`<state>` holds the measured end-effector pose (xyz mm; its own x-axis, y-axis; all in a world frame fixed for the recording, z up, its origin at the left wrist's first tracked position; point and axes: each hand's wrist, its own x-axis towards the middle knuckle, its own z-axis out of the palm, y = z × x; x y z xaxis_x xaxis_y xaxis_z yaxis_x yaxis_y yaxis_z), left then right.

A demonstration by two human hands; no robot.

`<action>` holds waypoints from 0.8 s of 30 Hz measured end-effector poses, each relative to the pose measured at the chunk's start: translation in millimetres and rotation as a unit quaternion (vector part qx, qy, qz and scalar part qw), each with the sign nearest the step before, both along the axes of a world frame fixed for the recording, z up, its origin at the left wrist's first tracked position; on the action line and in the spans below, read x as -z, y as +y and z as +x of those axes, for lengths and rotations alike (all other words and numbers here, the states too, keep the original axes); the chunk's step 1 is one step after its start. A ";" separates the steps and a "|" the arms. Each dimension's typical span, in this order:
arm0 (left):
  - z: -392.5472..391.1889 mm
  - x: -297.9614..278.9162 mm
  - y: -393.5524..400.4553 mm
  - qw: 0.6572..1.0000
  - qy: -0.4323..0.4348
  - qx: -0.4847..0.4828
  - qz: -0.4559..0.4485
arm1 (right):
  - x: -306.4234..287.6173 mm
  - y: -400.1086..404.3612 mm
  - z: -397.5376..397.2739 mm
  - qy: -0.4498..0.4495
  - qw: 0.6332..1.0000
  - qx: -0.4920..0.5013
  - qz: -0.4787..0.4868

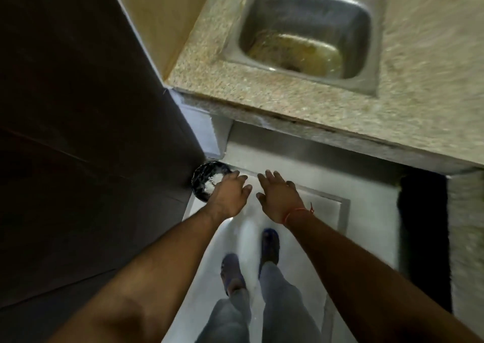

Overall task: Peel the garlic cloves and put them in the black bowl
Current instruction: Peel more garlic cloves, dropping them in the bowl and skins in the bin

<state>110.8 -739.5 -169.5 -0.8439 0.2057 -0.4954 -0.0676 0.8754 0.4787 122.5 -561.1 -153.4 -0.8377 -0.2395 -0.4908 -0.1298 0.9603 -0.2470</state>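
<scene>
Dim, motion-blurred, dark left side, edges warped

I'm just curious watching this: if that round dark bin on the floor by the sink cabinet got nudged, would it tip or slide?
Probably slide rather than tip: the bin looks low and wide. It seems light, holding only something white and crumpled, so a nudge would likely shift it on the smooth pale floor. The dark panel beside it may stop it on that side. The blur leaves this uncertain.
</scene>
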 end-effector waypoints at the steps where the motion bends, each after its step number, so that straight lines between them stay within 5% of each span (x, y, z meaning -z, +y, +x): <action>1: 3.4 -17.6 12.6 1.000 0.005 0.018 0.003 | -16.9 11.9 10.4 0.012 1.000 0.015 -0.001; 10: 60.7 -144.6 197.4 0.964 0.089 0.246 0.051 | -142.4 178.9 135.0 0.092 0.971 0.221 0.030; 24: 183.1 -181.0 499.9 0.854 0.089 0.510 0.047 | -176.3 413.7 327.2 0.122 0.887 0.444 0.029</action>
